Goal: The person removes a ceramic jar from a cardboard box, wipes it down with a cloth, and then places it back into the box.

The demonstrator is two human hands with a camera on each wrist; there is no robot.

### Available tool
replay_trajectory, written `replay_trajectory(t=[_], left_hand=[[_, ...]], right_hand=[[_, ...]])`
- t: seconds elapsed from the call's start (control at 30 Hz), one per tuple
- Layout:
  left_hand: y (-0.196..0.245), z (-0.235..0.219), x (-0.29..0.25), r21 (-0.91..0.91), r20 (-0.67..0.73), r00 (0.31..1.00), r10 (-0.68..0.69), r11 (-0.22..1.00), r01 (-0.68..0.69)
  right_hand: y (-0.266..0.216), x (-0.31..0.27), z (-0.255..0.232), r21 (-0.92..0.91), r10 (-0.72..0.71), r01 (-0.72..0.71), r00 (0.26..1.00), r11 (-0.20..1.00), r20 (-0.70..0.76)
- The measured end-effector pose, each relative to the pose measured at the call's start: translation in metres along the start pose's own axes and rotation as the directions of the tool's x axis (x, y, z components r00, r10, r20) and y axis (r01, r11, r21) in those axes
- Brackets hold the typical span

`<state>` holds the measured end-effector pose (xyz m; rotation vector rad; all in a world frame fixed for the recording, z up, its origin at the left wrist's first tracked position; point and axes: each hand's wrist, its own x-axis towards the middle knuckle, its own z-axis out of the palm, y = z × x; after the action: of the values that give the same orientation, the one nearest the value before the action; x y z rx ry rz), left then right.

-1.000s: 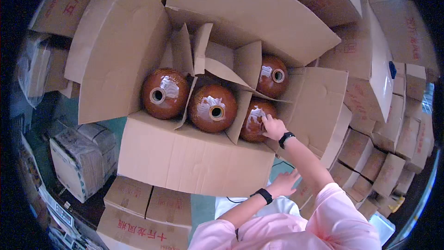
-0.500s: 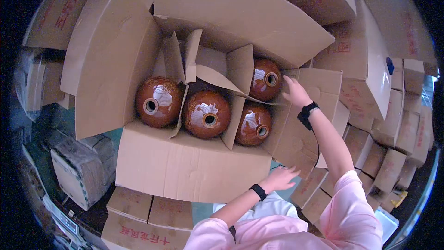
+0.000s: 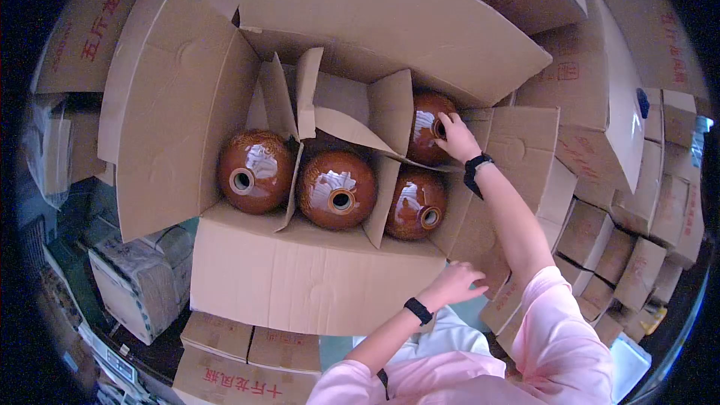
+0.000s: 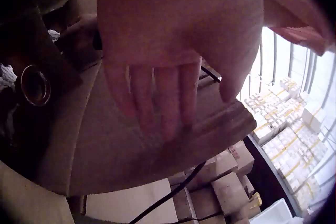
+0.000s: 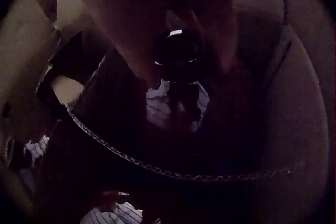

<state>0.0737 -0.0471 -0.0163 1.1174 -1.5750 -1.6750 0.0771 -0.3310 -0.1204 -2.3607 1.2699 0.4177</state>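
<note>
Glossy brown round jars with short necks stand in a divided cardboard box. My right hand is at the back right jar, its fingers and thumb on either side of the neck, as the right wrist view also shows. In front of that jar sits the front right jar, its mouth tilted toward me. The middle jar and the left jar fill the other front compartments. My left hand hangs with relaxed fingers near the box's front right corner, holding nothing.
Bent cardboard dividers stand up in the back compartments. The box flaps spread outward, with the right flap beneath my right forearm. Stacked cartons line the right side, and more cartons stand in front. A wrapped carton sits at left.
My right hand left the front right jar, passed over the box's right side and came to the neck of the back right jar. The front right jar's mouth came into view. The left hand stayed near the corner.
</note>
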Motion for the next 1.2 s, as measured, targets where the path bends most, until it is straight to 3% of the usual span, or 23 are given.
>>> replay_trajectory(t=[0.07,0.17,0.47,0.6,0.9,1.07,1.17,1.2], left_hand=[[0.000,-0.006,0.003,0.018,-0.029,0.999,0.030,0.999,-0.029],[0.023,-0.028,0.003,0.092,0.002,0.998,-0.061,0.994,0.060],[0.035,0.004,0.011,0.279,-0.101,0.989,-0.107,0.951,0.132],[0.042,0.012,0.013,0.293,-0.119,0.982,-0.147,0.940,0.176],[0.047,0.033,0.015,0.423,-0.228,0.964,-0.139,0.877,0.226],[0.058,0.045,0.006,0.541,-0.300,0.939,-0.170,0.780,0.314],[0.063,0.045,-0.004,0.641,-0.331,0.931,-0.151,0.688,0.340],[0.069,0.040,-0.005,0.630,-0.386,0.898,-0.212,0.651,0.424]], right_hand=[[-0.003,0.000,0.005,-0.088,-0.036,0.034,0.999,0.996,-0.014],[-0.005,0.004,0.010,-0.131,-0.046,0.039,0.998,0.991,-0.050],[-0.001,0.006,0.008,-0.177,-0.069,0.063,0.997,0.982,-0.030],[-0.006,-0.006,-0.015,-0.200,-0.099,0.089,0.994,0.976,-0.042],[-0.028,-0.060,-0.133,-0.038,-0.199,0.195,0.973,0.980,-0.115],[-0.043,-0.135,-0.245,-0.010,-0.246,0.249,0.946,0.968,-0.211],[-0.051,-0.200,-0.308,-0.003,-0.318,0.336,0.888,0.942,-0.332],[-0.051,-0.221,-0.324,-0.003,-0.334,0.359,0.864,0.933,-0.378]])
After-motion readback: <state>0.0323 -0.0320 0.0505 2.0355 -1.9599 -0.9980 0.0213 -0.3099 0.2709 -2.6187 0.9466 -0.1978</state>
